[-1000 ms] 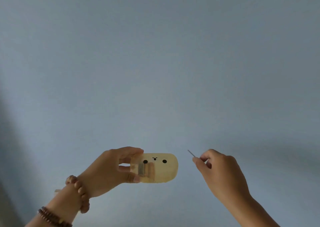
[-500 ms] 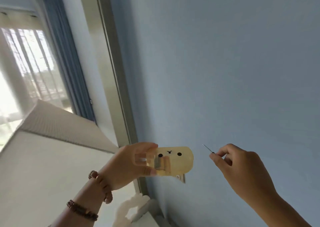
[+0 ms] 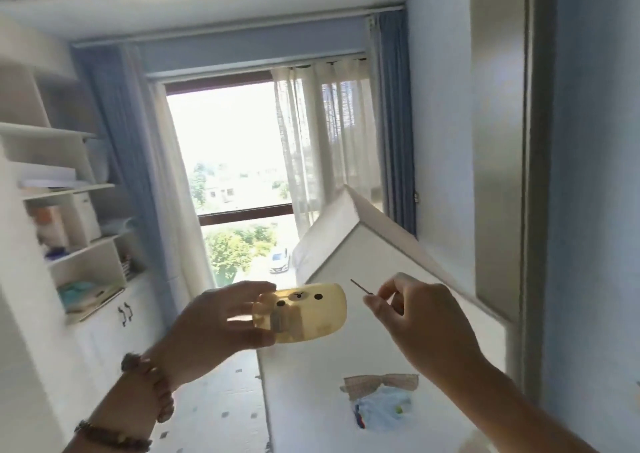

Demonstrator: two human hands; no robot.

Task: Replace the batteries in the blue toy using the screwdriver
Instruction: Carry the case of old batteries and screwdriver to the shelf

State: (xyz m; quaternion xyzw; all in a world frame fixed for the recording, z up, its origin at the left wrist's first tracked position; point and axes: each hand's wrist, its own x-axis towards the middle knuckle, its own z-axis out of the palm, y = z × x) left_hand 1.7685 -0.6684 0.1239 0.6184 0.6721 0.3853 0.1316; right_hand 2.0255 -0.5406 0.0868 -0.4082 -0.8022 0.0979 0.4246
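Note:
My left hand [image 3: 211, 324] grips a translucent yellow piece [image 3: 308, 312] with a small cartoon face printed on it, held up in the air. My right hand [image 3: 422, 317] pinches a thin screwdriver [image 3: 360, 287]; only its slim metal shaft shows, pointing up and left towards the yellow piece without touching it. Below the right forearm, a pale blue toy [image 3: 384, 409] with a beige checked bow lies on the white table [image 3: 311, 400].
A bright window [image 3: 232, 175] with blue and sheer curtains fills the middle. White shelves [image 3: 65, 210] with stacked items stand on the left. A blue wall and a metal-framed panel [image 3: 502, 141] rise on the right. Tiled floor shows beside the table.
The view has swung left and down from the blue wall to the window, shelves and table. Both hands keep their hold and stay about the same distance apart.

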